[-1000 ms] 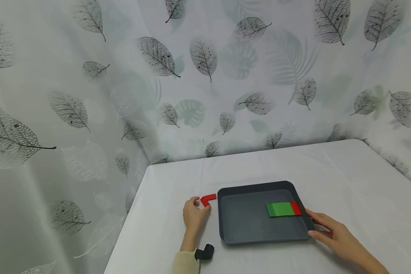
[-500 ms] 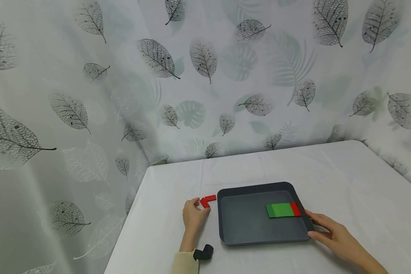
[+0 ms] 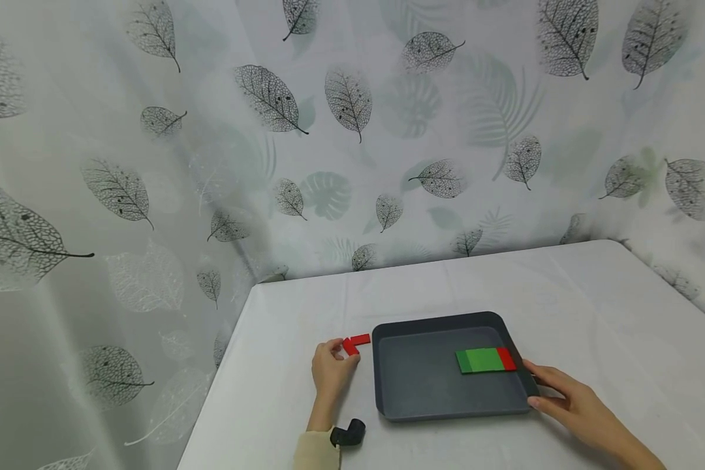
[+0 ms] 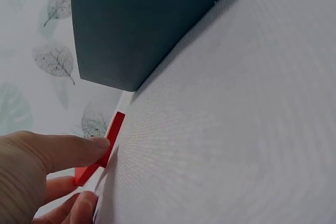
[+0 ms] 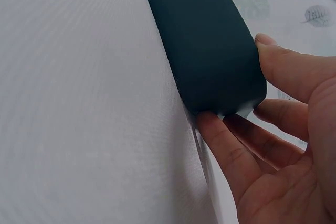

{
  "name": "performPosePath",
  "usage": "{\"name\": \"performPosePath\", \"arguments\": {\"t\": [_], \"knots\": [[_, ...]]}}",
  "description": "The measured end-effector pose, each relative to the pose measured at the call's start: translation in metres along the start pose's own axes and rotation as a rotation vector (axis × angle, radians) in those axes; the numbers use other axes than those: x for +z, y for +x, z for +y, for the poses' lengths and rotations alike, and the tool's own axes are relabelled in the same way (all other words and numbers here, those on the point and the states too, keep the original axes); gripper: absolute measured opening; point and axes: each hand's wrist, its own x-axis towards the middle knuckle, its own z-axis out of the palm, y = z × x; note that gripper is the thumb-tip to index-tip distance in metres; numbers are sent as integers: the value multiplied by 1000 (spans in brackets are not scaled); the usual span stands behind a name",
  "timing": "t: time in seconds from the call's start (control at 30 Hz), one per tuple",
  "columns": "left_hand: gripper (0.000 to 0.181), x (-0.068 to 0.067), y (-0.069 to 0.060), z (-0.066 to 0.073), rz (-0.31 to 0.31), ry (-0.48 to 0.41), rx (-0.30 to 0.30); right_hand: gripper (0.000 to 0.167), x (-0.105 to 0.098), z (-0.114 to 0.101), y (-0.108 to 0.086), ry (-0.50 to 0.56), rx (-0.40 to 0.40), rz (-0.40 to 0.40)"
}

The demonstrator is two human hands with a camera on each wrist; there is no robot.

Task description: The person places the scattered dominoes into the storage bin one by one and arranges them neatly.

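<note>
My left hand pinches a small flat red strip between thumb and fingers, just left of the tray. A second red strip lies on the table behind it, its right end close to the tray wall. The shallow dark grey tray rests on the table. Inside, against its right side, a dark green strip, a light green piece and a red piece lie side by side. My right hand holds the tray's right edge, thumb and fingers on its rim and outer wall in the right wrist view.
A white cloth covers the table. Leaf-printed curtains hang behind it and along its left side. On my left wrist sits a black camera mount over a cream sleeve.
</note>
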Motion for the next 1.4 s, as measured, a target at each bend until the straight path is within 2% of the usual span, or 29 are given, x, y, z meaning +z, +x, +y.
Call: {"name": "performPosePath", "arguments": {"t": [0.17, 0.3, 0.4, 0.5, 0.67, 0.8, 1.0, 1.1, 1.2, 1.33, 1.4], "knots": [[38, 0, 1, -1, 19, -126, -11, 59, 0, -1, 0, 0, -4, 0], [37, -1, 1, 3, 16, -190, -26, 59, 0, 1, 0, 12, -2, 2], [38, -5, 2, 7, 24, -250, -1, 60, -1, 2, -1, 22, -15, 2], [41, -11, 4, 15, 30, -318, 54, 60, -1, 3, -1, 26, -19, 8], [44, -21, 4, 36, -9, -402, 129, 59, 0, 2, -1, 14, 4, 7], [46, -27, -1, 59, -76, -480, 146, 59, 0, 2, 0, 15, 1, 1], [48, -28, -15, 93, -169, -533, 137, 59, -1, 5, -1, 35, -30, -7], [47, -29, -25, 113, -218, -534, 161, 59, -1, 6, -1, 35, -46, -9], [47, -19, -32, 121, -257, -539, 160, 59, -1, 6, -1, 36, -43, -5], [48, 8, -37, 118, -278, -529, 167, 59, -1, 5, 0, 32, -53, 1], [48, 19, -41, 118, -289, -515, 189, 59, 0, 4, 0, 30, -57, 5]]}}
